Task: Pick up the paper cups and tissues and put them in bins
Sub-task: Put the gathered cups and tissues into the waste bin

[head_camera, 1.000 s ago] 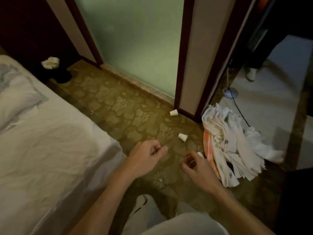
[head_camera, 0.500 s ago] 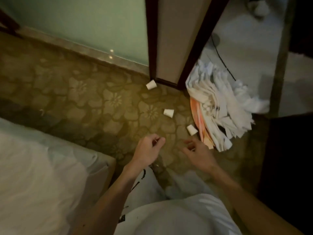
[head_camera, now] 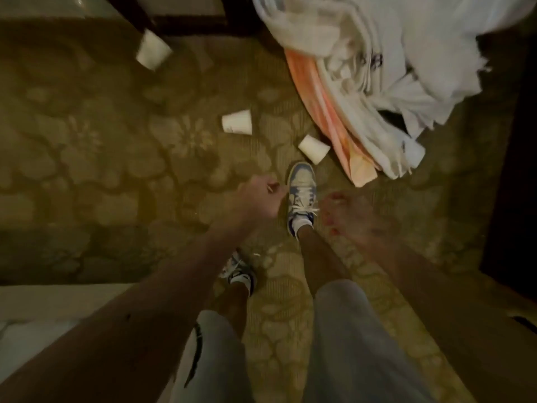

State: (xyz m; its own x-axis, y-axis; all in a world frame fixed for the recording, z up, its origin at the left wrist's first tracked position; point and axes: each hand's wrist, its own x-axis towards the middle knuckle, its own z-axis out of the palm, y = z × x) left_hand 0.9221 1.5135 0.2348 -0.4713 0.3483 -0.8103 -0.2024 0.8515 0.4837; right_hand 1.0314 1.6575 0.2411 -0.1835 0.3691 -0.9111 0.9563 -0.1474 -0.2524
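The left hand (head_camera: pixel 258 199) is stretched low over the carpet (head_camera: pixel 101 146) with its fingers curled in, and I can see nothing in them. The right hand (head_camera: pixel 345 210) is blurred, so I cannot tell its grip. A shoe (head_camera: pixel 302 184) stands between the hands. At 12 o'clock lie the near cup (head_camera: pixel 313 149), the middle cup (head_camera: pixel 236 121) and the far cup (head_camera: pixel 152 50). At 1 o'clock is the cloth pile (head_camera: pixel 377 68).

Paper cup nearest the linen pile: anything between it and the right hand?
Nothing visible. Only bare carpet lies between the right hand and the paper cup. The sneaker sits just beside that path, the linen pile on the other side.
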